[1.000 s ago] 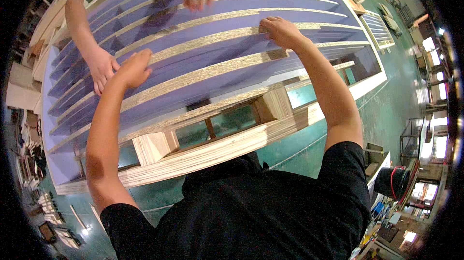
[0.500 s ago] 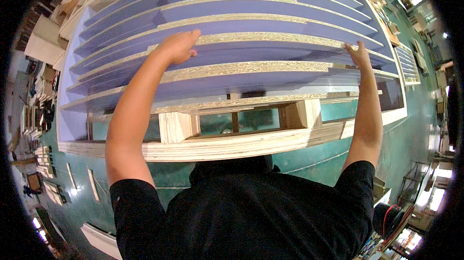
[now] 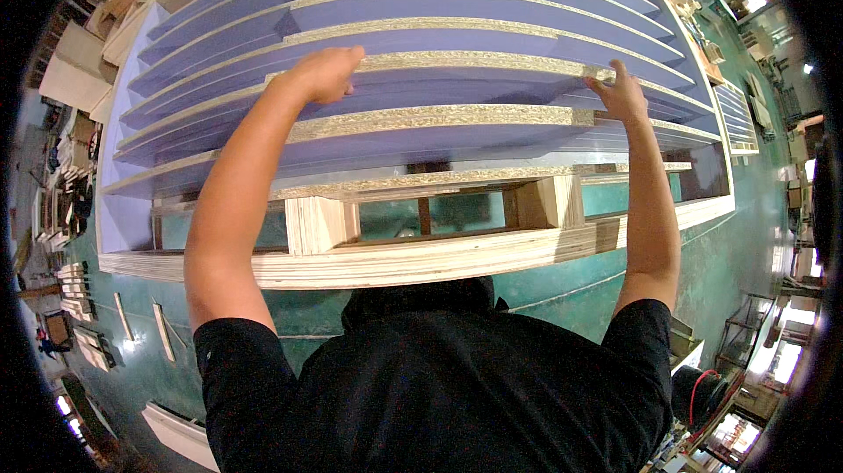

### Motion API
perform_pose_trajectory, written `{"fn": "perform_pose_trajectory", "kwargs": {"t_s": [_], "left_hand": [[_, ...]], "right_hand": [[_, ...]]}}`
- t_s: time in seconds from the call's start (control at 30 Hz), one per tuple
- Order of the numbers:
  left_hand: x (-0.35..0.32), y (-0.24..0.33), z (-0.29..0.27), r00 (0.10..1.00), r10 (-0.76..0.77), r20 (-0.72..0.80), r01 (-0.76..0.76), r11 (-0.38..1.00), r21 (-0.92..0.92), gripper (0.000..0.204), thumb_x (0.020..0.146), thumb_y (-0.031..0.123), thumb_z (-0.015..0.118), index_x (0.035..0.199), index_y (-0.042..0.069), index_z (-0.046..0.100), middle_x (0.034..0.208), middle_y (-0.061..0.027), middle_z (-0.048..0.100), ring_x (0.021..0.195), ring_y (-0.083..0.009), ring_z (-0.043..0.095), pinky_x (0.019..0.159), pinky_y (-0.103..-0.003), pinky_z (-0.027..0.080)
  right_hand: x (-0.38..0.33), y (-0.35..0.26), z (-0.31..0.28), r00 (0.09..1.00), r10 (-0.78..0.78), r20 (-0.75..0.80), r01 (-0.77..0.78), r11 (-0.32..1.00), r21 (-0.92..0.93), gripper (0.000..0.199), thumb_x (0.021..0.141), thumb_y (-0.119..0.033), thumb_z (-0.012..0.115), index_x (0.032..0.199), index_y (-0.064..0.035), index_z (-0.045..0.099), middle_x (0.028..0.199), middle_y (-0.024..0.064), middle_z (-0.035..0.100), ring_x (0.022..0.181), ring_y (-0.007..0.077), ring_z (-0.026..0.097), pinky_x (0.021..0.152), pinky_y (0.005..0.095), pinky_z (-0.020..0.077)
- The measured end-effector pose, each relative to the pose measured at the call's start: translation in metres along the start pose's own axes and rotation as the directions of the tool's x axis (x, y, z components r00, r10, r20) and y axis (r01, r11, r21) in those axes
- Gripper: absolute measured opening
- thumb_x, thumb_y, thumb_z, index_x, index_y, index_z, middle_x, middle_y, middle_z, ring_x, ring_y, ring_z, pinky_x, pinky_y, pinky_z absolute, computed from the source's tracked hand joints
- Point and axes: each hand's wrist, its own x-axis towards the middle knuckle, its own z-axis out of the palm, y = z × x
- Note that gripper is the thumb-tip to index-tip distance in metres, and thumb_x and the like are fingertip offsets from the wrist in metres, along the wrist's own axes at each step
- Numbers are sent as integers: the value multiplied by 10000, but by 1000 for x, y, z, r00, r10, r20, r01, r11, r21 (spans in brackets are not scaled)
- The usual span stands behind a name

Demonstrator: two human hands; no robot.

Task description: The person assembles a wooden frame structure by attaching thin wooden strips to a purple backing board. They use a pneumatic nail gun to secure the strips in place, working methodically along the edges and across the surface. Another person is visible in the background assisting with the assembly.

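At centre, rack: purple boards stacked edge-on (raw chipboard edges showing).
Left hand: 11 o'clock, fingers curled over a board edge.
Right hand: 1 o'clock, gripping the same board's edge.
Frame: plywood, 6 o'clock of boards.

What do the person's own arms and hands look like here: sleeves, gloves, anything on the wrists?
Both forearms are bare below the short sleeves of a black shirt. The left hand and right hand are bare, with no gloves. No watch, band or ring shows on either.

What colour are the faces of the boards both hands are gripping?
Lilac-purple faces on the boards, with raw speckled chipboard edges; the head view shows it best.
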Motion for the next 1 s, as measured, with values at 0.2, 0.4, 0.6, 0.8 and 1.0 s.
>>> {"fn": "perform_pose_trajectory", "kwargs": {"t_s": [0.2, 0.4, 0.6, 0.8, 1.0], "left_hand": [[2, -2, 1, 999, 21, -28, -22, 999, -41, 419, 838, 69, 746, 1177, -19, 517, 1220, -282, 618, 1187, -460, 573, 958, -513, 490], [-6, -4, 7, 987, 74, -141, -75, 997, -4, 505, 812, 49, 763, 1240, -24, 506, 1279, -288, 594, 1231, -462, 542, 1009, -497, 473], [-2, 2, 1, 998, 12, -64, -11, 1000, 7, 509, 815, 42, 763, 1242, -21, 491, 1271, -307, 586, 1231, -482, 529, 999, -502, 467], [-1, 3, -2, 1000, -26, -5, 26, 1000, 16, 554, 816, 75, 781, 1280, -4, 489, 1287, -300, 583, 1244, -474, 528, 1007, -492, 466], [-11, -34, 11, 995, -76, -62, 78, 996, 33, 724, 769, 156, 844, 1396, 33, 504, 1385, -237, 574, 1294, -418, 531, 1063, -467, 450]], "right_hand": [[-12, -31, 9, 996, -78, -36, 77, 997, -22, 860, 827, -659, 725, 1462, -140, 468, 1242, 256, 650, 1173, 397, 635, 964, 505, 507], [-28, -57, 18, 970, -181, -162, 169, 982, -84, 765, 827, -587, 742, 1386, -119, 510, 1080, 201, 717, 1096, 407, 654, 890, 536, 509], [-37, -76, 14, 982, -166, -95, 160, 985, -65, 610, 888, -410, 753, 1392, -145, 533, 1102, 226, 682, 1075, 405, 659, 941, 528, 477], [-40, -75, 6, 969, -206, -135, 172, 958, -228, 513, 844, -498, 756, 1271, -235, 645, 1199, 159, 640, 1172, 347, 613, 990, 543, 426], [-28, -69, 12, 933, -348, -95, 307, 903, -300, 447, 847, -473, 754, 1233, -263, 671, 1259, 72, 604, 1270, 306, 529, 1013, 582, 438]]}}
